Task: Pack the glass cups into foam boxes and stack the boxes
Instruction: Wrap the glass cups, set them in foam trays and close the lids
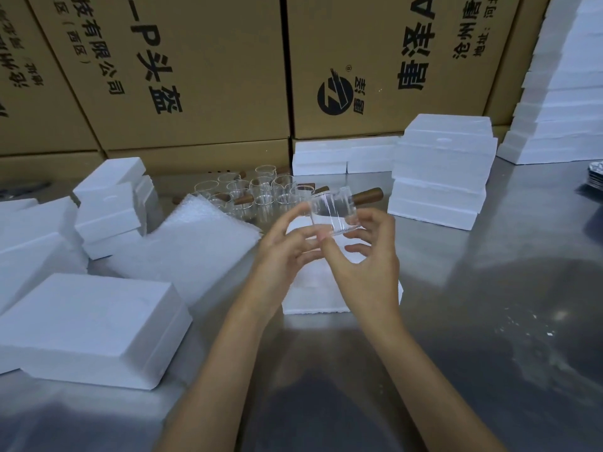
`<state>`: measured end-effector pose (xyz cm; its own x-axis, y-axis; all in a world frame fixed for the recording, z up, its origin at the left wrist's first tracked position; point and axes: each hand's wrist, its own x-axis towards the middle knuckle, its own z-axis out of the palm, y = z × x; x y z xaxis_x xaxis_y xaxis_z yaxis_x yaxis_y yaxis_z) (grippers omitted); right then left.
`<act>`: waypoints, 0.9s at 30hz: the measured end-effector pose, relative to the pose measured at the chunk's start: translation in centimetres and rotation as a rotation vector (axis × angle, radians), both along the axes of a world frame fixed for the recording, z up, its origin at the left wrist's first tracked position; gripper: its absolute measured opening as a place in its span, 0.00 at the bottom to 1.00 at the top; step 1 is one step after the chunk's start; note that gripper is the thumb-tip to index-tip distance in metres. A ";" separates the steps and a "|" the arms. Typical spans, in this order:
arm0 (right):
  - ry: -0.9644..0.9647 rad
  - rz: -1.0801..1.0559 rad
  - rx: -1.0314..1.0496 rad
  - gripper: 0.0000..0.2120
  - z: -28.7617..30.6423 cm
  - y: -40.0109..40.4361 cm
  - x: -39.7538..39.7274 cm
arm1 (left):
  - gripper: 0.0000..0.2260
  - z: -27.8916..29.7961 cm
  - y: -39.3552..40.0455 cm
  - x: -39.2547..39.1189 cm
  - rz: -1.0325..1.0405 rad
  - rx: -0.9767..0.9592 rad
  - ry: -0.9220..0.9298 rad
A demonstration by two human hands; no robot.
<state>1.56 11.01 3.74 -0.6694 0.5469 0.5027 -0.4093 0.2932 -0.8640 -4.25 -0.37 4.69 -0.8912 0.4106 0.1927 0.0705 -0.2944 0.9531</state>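
Note:
Both hands hold one clear glass cup with a brown wooden handle sticking out to the right, raised above an open white foam box on the steel table. My left hand grips the cup's left side and my right hand grips its bottom right. Behind them stands a cluster of several more glass cups with wooden handles. A stack of closed foam boxes rises at the right.
Foam sheet wrap lies left of my hands. More foam boxes and lids sit at the left, a tall foam stack at the far right. Printed cardboard cartons wall the back of the steel table.

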 end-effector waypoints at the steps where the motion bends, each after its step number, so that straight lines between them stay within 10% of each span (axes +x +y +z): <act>1: 0.028 0.040 -0.074 0.22 0.2 0.0 0.0 | 0.26 -0.2 0.1 0.2 0.058 -0.050 0.092; 10: -0.138 0.660 -0.783 0.05 1.1 1.0 0.0 | 0.29 -0.9 1.2 0.4 0.454 -0.272 0.570; 15: -0.126 0.381 -0.368 0.30 0.7 -0.1 0.2 | 0.28 -1.0 1.1 0.8 0.583 -0.429 0.852; 21: -0.107 0.228 -0.391 0.29 0.4 0.1 0.3 | 0.25 -0.9 1.7 1.9 0.735 -0.625 1.158; 27: -0.126 0.440 -0.725 0.15 0.8 1.1 0.2 | 0.42 -1.1 1.8 1.3 0.760 -0.559 0.742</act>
<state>1.80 12.13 4.56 -0.9236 0.3816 0.0374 -0.2449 -0.5121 -0.8233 -3.00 1.41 3.57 -0.6892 0.0178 0.7243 0.6325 0.5024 0.5895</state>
